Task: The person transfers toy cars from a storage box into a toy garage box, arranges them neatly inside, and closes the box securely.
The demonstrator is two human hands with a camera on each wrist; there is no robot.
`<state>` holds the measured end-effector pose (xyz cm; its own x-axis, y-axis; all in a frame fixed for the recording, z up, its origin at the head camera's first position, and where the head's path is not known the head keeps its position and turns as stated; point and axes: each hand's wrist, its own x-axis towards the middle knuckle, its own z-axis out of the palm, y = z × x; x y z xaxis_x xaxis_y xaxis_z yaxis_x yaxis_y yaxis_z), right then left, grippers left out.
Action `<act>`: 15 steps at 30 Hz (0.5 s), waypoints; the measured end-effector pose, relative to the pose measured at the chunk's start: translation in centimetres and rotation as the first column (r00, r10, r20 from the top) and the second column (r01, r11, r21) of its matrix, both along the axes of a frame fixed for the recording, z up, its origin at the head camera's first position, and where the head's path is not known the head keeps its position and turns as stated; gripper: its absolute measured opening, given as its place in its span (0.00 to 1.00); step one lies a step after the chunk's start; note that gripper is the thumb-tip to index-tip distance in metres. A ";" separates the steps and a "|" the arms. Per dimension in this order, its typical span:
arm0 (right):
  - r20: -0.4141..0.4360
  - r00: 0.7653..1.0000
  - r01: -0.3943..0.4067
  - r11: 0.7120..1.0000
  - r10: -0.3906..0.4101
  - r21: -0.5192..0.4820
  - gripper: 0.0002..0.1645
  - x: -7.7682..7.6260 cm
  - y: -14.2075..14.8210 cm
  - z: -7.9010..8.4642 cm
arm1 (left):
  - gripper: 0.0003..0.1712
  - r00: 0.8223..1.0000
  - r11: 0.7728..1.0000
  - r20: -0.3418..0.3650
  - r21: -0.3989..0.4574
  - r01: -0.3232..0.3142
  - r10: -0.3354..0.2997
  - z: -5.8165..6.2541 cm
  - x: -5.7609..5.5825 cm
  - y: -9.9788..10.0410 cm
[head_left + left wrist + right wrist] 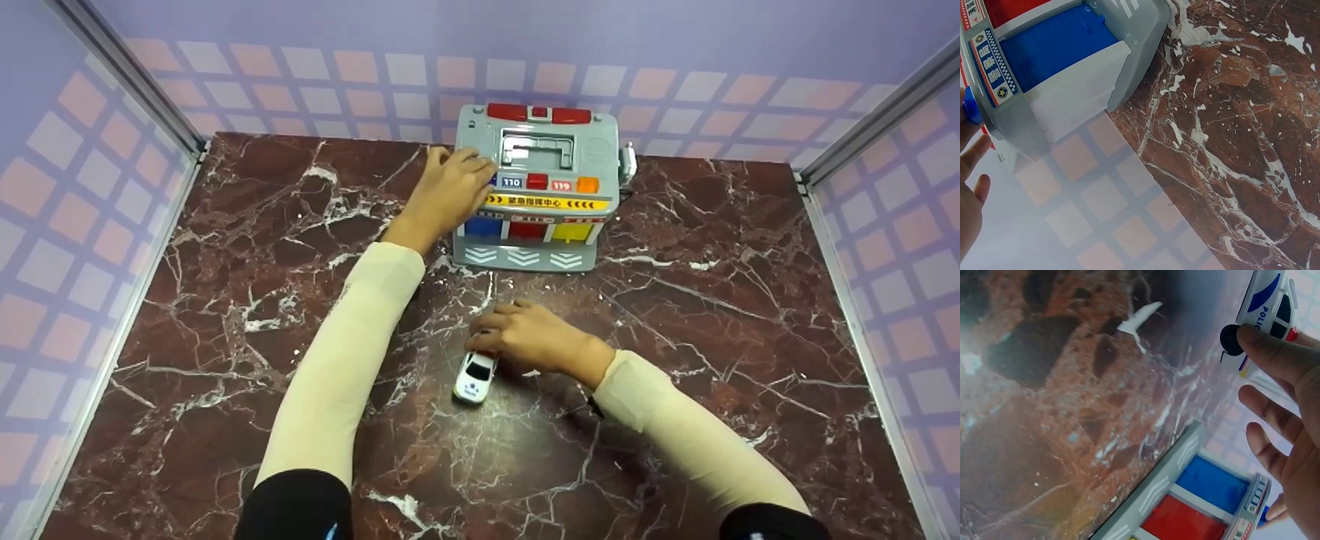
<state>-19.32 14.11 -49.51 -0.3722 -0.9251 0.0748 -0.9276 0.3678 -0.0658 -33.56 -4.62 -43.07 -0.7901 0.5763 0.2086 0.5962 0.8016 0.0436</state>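
Observation:
A grey toy emergency-station garage (596, 154) stands at the back of the table, its blue door (482, 226), red door (528, 230) and yellow door (573, 232) down. My left hand (452, 189) lies at its upper left corner, fingers on or beside a blue button (972, 107); the fingertips are partly cut off in the left wrist view. In front of the garage, my right hand (534, 337) pinches the rear of a white toy police car (477, 377) between thumb and fingers. The car's front points toward me.
A red button (536, 181) and an orange button (587, 184) sit on the garage roof. A grey ramp (510, 258) with white chevrons juts from its front. Checked panels (352, 67) wall in the marble-patterned table (712, 330) at the back and sides.

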 end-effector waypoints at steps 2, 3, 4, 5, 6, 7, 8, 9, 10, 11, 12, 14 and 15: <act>0.009 0.999 0.032 0.999 -0.032 -0.020 0.28 -0.1 0.1 0.1 | 0.24 1.000 1.000 -0.001 0.003 -0.001 0.001 -0.1 0.0 0.1; 0.011 0.999 0.043 0.999 -0.042 -0.026 0.27 -0.1 0.1 0.1 | 0.24 1.000 1.000 -0.001 0.007 -0.001 0.001 -0.1 0.0 0.2; 0.013 0.999 0.050 0.998 -0.050 -0.027 0.27 -0.2 0.2 0.1 | 0.24 1.000 1.000 -0.002 0.014 0.001 -0.001 -0.1 0.0 0.2; 0.016 0.998 0.053 0.998 -0.053 -0.029 0.26 -0.2 0.2 0.1 | 0.24 1.000 1.000 -0.002 0.020 0.002 -0.002 -0.1 0.0 0.3; 0.023 0.998 0.054 0.998 -0.053 -0.033 0.26 -0.2 0.2 0.0 | 0.24 1.000 1.000 -0.002 0.029 0.004 -0.004 -0.2 0.0 0.4; 0.030 0.998 0.053 0.998 -0.052 -0.035 0.25 -0.2 0.2 0.0 | 0.24 1.000 0.999 -0.003 0.040 0.008 -0.008 -0.2 -0.1 0.4; 0.036 0.998 0.051 0.998 -0.050 -0.035 0.26 -0.2 0.2 -0.1 | 0.24 1.000 0.999 -0.005 0.050 0.011 -0.011 -0.2 -0.1 0.5; 0.044 0.998 0.050 0.998 -0.048 -0.037 0.26 -0.2 0.2 -0.1 | 0.23 1.000 0.998 -0.009 0.057 0.012 -0.012 -0.3 -0.1 0.5; 0.052 0.997 0.051 0.998 -0.049 -0.037 0.27 -0.3 0.1 -0.2 | 0.23 1.000 0.998 -0.015 0.063 0.013 -0.012 -0.4 -0.1 0.6; 0.062 0.997 0.054 0.998 -0.052 -0.038 0.27 -0.3 0.1 -0.2 | 0.23 1.000 0.997 -0.019 0.070 0.012 -0.011 -0.4 -0.1 0.6; 0.070 0.996 0.059 0.998 -0.057 -0.036 0.28 -0.3 0.1 -0.2 | 0.23 1.000 0.997 -0.026 0.077 0.011 -0.009 -0.5 -0.1 0.6; 0.080 0.994 0.073 0.997 -0.070 -0.028 0.28 -0.3 0.0 -0.3 | 0.23 0.999 0.997 -0.036 0.077 0.007 -0.005 -0.6 -0.1 0.7; 0.084 0.993 0.080 0.996 -0.077 -0.026 0.27 -0.4 0.0 -0.3 | 0.24 0.999 0.997 -0.039 0.075 0.006 -0.004 -0.7 -0.1 0.7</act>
